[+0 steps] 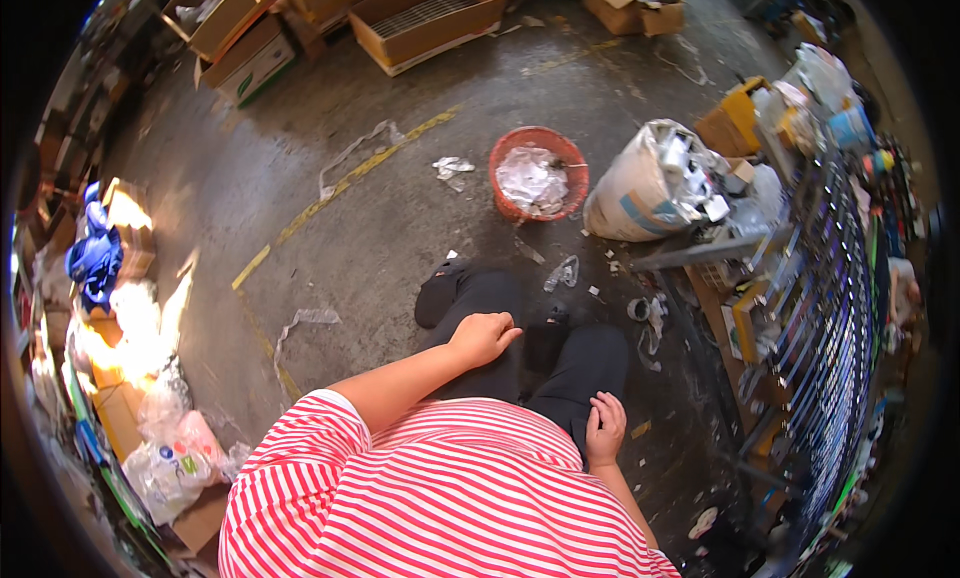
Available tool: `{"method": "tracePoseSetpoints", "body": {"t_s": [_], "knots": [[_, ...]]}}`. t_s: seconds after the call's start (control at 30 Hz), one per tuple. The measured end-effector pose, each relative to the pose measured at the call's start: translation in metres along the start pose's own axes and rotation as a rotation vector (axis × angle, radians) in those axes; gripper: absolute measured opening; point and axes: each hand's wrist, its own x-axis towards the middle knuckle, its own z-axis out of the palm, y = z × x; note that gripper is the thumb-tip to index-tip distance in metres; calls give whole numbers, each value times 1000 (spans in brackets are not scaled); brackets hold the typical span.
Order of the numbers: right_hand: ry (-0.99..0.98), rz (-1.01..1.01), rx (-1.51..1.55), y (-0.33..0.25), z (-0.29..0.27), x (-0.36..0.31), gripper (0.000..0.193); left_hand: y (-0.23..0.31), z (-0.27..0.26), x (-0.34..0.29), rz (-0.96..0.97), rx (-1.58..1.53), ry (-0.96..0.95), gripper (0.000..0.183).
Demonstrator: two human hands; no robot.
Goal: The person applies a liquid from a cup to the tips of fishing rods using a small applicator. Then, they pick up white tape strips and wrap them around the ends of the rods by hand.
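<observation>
My left hand (pixel 485 339) is held in front of my body, over my left thigh. Its fingers are curled into a loose fist, and nothing shows in it. Beside my right thigh hangs my right hand (pixel 606 428), its fingers loosely bent with small gaps between them and no object visible there. Both hands are close to my dark trousers (pixel 480 308). Ahead of my feet stands a red plastic basket (pixel 496 183) with crumpled white plastic or paper inside. Right of it a large white sack (pixel 628 193) is full of white scrap pieces.
A metal rack (pixel 830 378) with hanging strips runs along my right. Cardboard boxes (pixel 430 28) stand at the far side. Plastic bags (pixel 180 468) and boxes are piled at the left. Plastic scraps (pixel 565 274) and a yellow line (pixel 345 185) mark the concrete floor.
</observation>
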Motion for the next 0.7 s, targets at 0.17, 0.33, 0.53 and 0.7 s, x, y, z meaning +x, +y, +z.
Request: {"method": "tracePoseSetpoints", "body": {"t_s": [0.17, 0.33, 0.53, 0.7], "knots": [[-152, -56, 18, -6, 27, 58, 10, -41, -16, 3, -17, -55, 81, 18], [-304, 37, -41, -12, 32, 100, 10, -47, -57, 8, -213, 28, 99, 19], [-455, 146, -91, -48, 30, 132, 8, -64, -96, 6, -396, -63, 64, 15], [-583, 139, -108, -94, 32, 146, 5, -73, -134, -9, -606, -136, -37, 17]]}}
